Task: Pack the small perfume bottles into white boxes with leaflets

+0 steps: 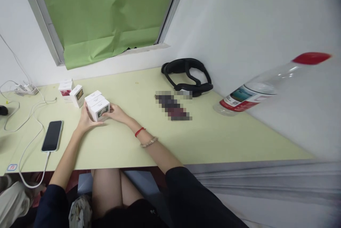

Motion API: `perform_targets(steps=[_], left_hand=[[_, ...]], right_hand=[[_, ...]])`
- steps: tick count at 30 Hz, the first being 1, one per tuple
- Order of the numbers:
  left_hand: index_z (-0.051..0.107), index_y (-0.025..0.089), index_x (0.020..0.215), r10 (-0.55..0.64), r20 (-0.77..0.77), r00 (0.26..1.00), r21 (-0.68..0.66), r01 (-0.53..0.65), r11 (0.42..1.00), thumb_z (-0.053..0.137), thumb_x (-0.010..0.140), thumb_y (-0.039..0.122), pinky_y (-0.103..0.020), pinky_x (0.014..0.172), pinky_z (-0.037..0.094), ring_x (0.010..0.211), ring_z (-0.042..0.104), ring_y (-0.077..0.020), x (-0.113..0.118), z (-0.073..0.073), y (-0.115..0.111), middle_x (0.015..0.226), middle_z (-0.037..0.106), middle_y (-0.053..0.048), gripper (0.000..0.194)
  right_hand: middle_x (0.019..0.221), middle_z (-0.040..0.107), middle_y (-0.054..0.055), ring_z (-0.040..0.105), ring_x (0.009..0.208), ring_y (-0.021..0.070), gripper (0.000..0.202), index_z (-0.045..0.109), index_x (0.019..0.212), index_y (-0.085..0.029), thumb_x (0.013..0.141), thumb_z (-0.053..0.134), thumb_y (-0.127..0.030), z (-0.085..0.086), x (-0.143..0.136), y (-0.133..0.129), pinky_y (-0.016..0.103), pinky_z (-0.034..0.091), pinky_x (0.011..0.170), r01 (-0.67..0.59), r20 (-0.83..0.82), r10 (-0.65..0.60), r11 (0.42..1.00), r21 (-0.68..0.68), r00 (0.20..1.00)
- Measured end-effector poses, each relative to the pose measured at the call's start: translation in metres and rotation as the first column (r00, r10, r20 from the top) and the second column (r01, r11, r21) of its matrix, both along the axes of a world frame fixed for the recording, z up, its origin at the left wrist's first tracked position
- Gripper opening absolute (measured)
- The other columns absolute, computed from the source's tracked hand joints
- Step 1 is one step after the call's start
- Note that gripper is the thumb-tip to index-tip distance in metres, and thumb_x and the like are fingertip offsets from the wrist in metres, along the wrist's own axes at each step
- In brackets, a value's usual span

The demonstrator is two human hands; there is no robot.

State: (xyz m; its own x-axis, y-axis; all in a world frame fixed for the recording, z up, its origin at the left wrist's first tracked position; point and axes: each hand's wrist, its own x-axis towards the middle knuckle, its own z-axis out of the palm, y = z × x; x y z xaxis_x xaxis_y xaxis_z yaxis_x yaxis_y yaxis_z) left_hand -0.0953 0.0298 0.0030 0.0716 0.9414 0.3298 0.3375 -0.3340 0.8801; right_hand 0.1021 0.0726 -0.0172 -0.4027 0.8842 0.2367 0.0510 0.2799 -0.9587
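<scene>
A row of small white boxes (100,105) stands close together on the table, the nearest one with a picture on its front. My left hand (87,120) is closed around the left side of the row, its thumb along the near side. From the right, my right hand (116,113) grips the same row with its fingers against the nearest box. Just left of my hands are a separate white box (77,96) with a picture and, behind it, white boxes (66,89) with a pink picture. Parts of the held boxes are hidden behind my fingers.
Left of my left arm lies a phone (52,135) on a white charging cable (47,160). A power strip (26,89) sits at the back left. Rightward are a blurred-out object (172,106), a black headset (190,75) and a tall plastic bottle (247,95) with a red cap.
</scene>
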Motion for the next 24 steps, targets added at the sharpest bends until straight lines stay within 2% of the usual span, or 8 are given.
perform_targets(steps=[2,5,8,11,14,16,19,24], left_hand=[[0.021,0.017,0.146,0.059,-0.067,0.996,0.049,-0.056,0.997,0.093,0.037,0.044,-0.048,0.11,0.034,0.133,0.038,-0.0371,0.001,-0.008,0.002,0.147,0.031,-0.022,0.133],[0.032,0.018,0.137,0.16,-0.117,0.98,0.07,-0.152,0.986,0.089,0.044,0.048,-0.043,0.094,0.047,0.112,0.053,-0.0301,-0.002,-0.015,0.008,0.134,0.041,-0.017,0.112],[0.042,0.02,0.129,0.194,-0.072,0.978,0.072,-0.188,0.979,0.083,0.056,0.05,-0.035,0.079,0.051,0.087,0.057,-0.0189,-0.008,-0.014,0.013,0.111,0.051,-0.007,0.088],[0.049,0.021,0.123,0.163,-0.044,0.986,0.048,-0.16,0.986,0.079,0.064,0.051,-0.028,0.064,0.049,0.069,0.053,-0.0134,-0.011,-0.014,0.015,0.088,0.051,0.0,0.072],[0.06,0.019,0.102,0.139,-0.111,0.984,0.11,-0.126,0.986,0.078,0.065,0.053,-0.027,0.061,0.047,0.066,0.05,-0.013,-0.011,-0.017,0.016,0.074,0.049,0.002,0.053],[0.059,0.018,0.088,0.175,-0.141,0.974,0.209,-0.144,0.967,0.079,0.064,0.054,-0.027,0.062,0.047,0.065,0.05,-0.0126,-0.009,-0.021,0.016,0.071,0.049,0.003,0.048],[0.054,0.018,0.077,0.221,-0.163,0.962,0.329,-0.158,0.931,0.077,0.065,0.058,-0.025,0.061,0.048,0.067,0.052,-0.0124,-0.008,-0.024,0.015,0.072,0.049,0.003,0.047],[0.054,0.019,0.08,0.23,-0.24,0.943,0.399,-0.12,0.909,0.073,0.07,0.059,-0.026,0.062,0.049,0.077,0.054,-0.0148,-0.009,-0.02,0.014,0.083,0.052,-0.001,0.045]], right_hand=[[0.123,0.066,0.008,0.064,0.108,0.0233,0.064,0.057,0.127,-0.021,0.067,0.076,-0.03,-0.003,0.005,0.006,0.039,0.053,0.093,0.038,-0.032,-0.038,0.999,0.005,0.999],[0.128,0.062,0.008,0.062,0.112,0.0238,0.07,0.053,0.132,-0.023,0.067,0.075,-0.03,-0.007,0.012,0.013,0.039,0.054,0.093,0.116,-0.04,-0.116,0.993,-0.003,0.992],[0.134,0.058,0.009,0.062,0.114,0.0256,0.071,0.05,0.136,-0.023,0.07,0.073,-0.035,-0.007,0.016,0.013,0.043,0.051,0.099,0.121,-0.041,-0.12,0.993,0.016,0.992],[0.145,0.049,0.01,0.054,0.126,0.0285,0.079,0.039,0.145,-0.023,0.076,0.07,-0.045,-0.005,0.013,0.004,0.047,0.043,0.108,0.078,-0.043,-0.076,0.995,0.066,0.996],[0.154,0.036,0.012,0.039,0.14,0.0322,0.117,0.014,0.155,-0.025,0.062,0.082,-0.047,-0.003,0.006,-0.008,0.052,0.036,0.113,0.117,0.023,-0.119,0.99,0.085,0.993],[0.157,0.03,0.013,0.034,0.142,0.0336,0.132,0.004,0.156,-0.026,0.054,0.087,-0.044,-0.002,0.003,-0.012,0.053,0.035,0.113,0.154,0.055,-0.158,0.985,0.079,0.986],[0.159,0.026,0.013,0.032,0.144,0.0312,0.128,0.002,0.156,-0.026,0.059,0.084,-0.043,-0.002,0.002,-0.01,0.048,0.041,0.11,0.122,-0.017,-0.121,0.99,0.074,0.993],[0.155,0.034,0.012,0.036,0.141,0.0292,0.11,0.019,0.154,-0.026,0.064,0.08,-0.037,-0.001,0.01,-0.001,0.047,0.044,0.108,0.109,-0.076,-0.104,0.992,0.066,0.992]])
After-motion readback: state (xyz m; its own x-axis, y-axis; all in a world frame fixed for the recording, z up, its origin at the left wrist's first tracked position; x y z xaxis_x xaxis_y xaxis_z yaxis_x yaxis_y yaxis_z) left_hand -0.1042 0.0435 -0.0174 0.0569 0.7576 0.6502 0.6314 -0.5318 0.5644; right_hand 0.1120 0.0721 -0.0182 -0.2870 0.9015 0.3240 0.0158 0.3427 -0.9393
